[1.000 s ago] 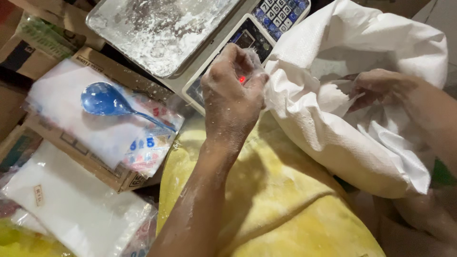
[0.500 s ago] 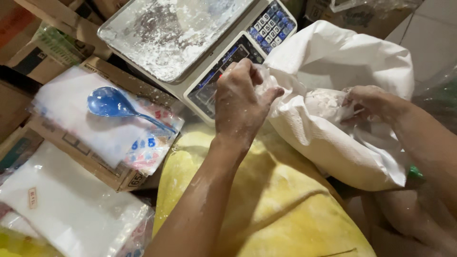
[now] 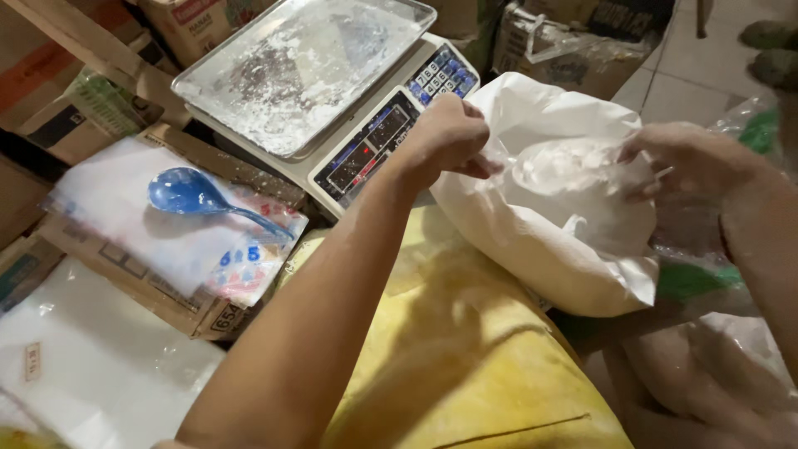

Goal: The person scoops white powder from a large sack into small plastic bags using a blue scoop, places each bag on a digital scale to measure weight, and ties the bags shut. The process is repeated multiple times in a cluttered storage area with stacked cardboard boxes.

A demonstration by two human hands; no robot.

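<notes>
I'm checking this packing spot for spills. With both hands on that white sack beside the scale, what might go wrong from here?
1. The left hand and right hand hold the white sack open at its rim; it leans over the yellow sack, so powder could tip out.
2. The sack's edge sits by the scale, whose tray is already dusted; more powder might foul the keypad.
3. The blue spoon lies loose on plastic bags and may slide off.

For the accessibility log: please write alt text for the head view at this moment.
Both hands grip the open mouth of a white sack of pale powder, left hand at its near edge, right hand opposite. Behind sits a powder-dusted scale; a blue spoon lies on plastic bags.
</notes>
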